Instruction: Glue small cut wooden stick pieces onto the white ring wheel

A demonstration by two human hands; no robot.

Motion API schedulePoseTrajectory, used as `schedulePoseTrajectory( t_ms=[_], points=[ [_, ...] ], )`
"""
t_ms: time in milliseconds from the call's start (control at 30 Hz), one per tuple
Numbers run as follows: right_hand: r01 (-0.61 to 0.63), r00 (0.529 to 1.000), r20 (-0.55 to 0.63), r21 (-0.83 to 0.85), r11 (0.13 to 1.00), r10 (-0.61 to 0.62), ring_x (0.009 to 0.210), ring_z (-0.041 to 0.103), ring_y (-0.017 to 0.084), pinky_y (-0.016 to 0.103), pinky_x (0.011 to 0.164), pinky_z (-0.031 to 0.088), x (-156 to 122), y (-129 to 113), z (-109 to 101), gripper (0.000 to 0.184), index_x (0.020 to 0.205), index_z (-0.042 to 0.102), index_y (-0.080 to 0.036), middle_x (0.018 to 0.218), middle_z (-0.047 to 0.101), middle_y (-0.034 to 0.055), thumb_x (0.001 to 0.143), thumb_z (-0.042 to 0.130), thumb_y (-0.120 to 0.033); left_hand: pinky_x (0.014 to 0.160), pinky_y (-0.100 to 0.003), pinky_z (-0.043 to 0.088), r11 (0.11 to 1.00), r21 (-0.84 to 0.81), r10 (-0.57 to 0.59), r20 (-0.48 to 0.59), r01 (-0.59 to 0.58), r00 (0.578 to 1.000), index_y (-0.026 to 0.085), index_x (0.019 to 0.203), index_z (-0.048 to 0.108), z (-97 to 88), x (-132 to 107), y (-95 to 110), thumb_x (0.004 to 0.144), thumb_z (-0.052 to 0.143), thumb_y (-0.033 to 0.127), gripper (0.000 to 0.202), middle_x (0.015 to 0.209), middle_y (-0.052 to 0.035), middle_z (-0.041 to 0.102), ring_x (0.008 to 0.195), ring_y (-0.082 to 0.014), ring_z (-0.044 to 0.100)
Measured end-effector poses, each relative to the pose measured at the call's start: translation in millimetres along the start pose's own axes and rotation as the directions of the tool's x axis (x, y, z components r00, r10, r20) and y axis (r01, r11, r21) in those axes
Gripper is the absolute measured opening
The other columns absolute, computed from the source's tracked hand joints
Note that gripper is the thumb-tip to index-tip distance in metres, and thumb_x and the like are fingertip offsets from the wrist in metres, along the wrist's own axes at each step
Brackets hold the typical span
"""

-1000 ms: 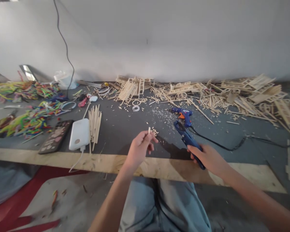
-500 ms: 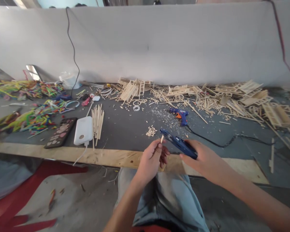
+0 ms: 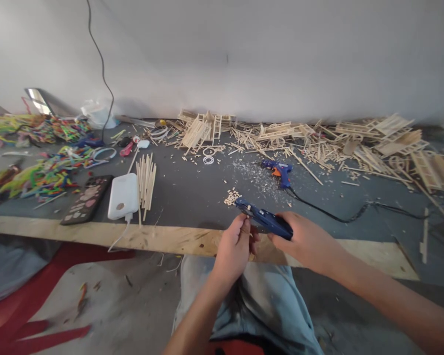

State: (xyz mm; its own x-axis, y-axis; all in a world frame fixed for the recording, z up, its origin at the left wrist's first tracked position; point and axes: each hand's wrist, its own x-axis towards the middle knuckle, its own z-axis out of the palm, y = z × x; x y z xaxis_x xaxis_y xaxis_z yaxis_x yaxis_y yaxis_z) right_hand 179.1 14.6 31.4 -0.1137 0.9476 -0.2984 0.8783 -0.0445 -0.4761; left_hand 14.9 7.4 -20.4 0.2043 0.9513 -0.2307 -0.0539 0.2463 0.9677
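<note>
My right hand is wrapped around a dark blue hand cutter, its head pointing left. At the cutter's jaws, my left hand pinches a thin wooden stick between thumb and fingers; the tool and fingers hide most of the stick. Both hands are just above the table's front edge. Right behind the cutter's head lies a small heap of short cut wood pieces. A bundle of long wooden sticks rests to the left on the dark tabletop.
A blue glue gun lies behind the cutter, its black cable running right. Wooden models and scraps line the wall. To the left are a white power bank, a dark phone and colourful pipe cleaners.
The cutter has moved slightly left, bringing its jaws over the stick's tip, which showed clearly before. My view has tilted down a little.
</note>
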Motion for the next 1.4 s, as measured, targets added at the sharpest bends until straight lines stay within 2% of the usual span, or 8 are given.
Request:
schedulePoseTrajectory(
  t_ms=[267,400,567,767,1100,1267,1400],
  points=[
    [0.044,0.999,0.007,-0.013,0.999,-0.043,0.091,0.061,0.024,0.03,0.072,0.04,5.2,4.8,5.0,0.028,0.102,0.059,-0.019,0.103,0.066,0.0089,0.079,0.053,-0.034,0.044,-0.018,0.033,0.999,0.009,-0.033,-0.025,0.033,0.999,0.019,0.086,0.049,-0.5,0.0,-1.1,0.092,0.037,0.049,0.032,0.064,0.0036,0.048,0.048,-0.0065,0.043],
    [0.044,0.999,0.024,-0.038,0.998,-0.043,0.086,0.061,0.024,0.03,0.07,0.039,7.8,7.3,10.2,0.024,0.097,0.06,-0.019,0.095,0.066,0.0084,0.08,0.052,-0.033,0.044,-0.02,0.032,0.999,0.026,-0.04,-0.043,0.042,0.998,0.019,0.085,0.05,-0.4,0.4,-5.1,0.092,0.037,0.048,0.032,0.059,0.0048,0.042,0.047,-0.0082,0.038],
    [0.025,0.999,0.036,-0.093,0.995,-0.022,0.078,0.061,0.023,0.029,0.062,0.036,13.3,8.3,15.8,0.021,0.088,0.061,-0.02,0.087,0.067,0.0071,0.081,0.051,-0.037,0.045,-0.021,0.028,0.997,0.081,0.025,-0.084,-0.018,0.996,0.019,0.084,0.052,-1.0,3.7,-14.5,0.093,0.037,0.045,0.031,0.053,0.0066,0.036,0.045,-0.0086,0.034],
    [0.012,0.996,0.088,-0.173,0.985,0.003,0.065,0.061,0.021,0.028,0.054,0.032,24.7,9.3,19.7,0.028,0.078,0.062,-0.019,0.072,0.067,0.0074,0.083,0.048,-0.042,0.044,-0.019,0.027,1.0,0.017,0.003,-0.093,-0.002,0.996,0.019,0.079,0.049,-4.4,14.9,-29.7,0.092,0.039,0.048,0.034,0.052,0.007,0.038,0.044,-0.0071,0.033],
    [0.021,0.984,0.179,-0.122,0.992,0.001,0.063,0.063,0.021,0.028,0.052,0.032,39.7,16.7,22.5,0.038,0.074,0.068,-0.02,0.069,0.069,0.0089,0.087,0.044,-0.046,0.039,-0.015,0.021,0.987,-0.105,-0.132,-0.067,0.124,0.989,0.019,0.072,0.042,-8.2,20.4,-14.0,0.088,0.045,0.046,0.031,0.05,0.0079,0.038,0.038,-0.0041,0.032],
    [-0.01,0.993,0.112,-0.196,0.981,0.033,0.066,0.064,0.023,0.027,0.052,0.032,40.7,18.8,22.4,0.04,0.076,0.069,-0.02,0.072,0.071,0.0102,0.088,0.042,-0.047,0.037,-0.016,0.021,0.98,-0.147,-0.146,-0.074,0.134,0.986,0.018,0.083,0.051,-9.8,20.6,-13.7,0.087,0.046,0.047,0.03,0.051,0.008,0.039,0.037,-0.0043,0.033],
    [-0.036,0.991,0.121,-0.225,0.974,0.064,0.065,0.064,0.023,0.028,0.052,0.032,41.3,20.6,16.6,0.042,0.073,0.068,-0.02,0.07,0.07,0.0105,0.088,0.042,-0.049,0.038,-0.016,0.022,0.978,-0.158,-0.15,-0.074,0.137,0.986,0.017,0.084,0.053,-10.4,20.9,-14.0,0.086,0.048,0.048,0.031,0.05,0.0081,0.039,0.037,-0.0046,0.032]
  ],
)
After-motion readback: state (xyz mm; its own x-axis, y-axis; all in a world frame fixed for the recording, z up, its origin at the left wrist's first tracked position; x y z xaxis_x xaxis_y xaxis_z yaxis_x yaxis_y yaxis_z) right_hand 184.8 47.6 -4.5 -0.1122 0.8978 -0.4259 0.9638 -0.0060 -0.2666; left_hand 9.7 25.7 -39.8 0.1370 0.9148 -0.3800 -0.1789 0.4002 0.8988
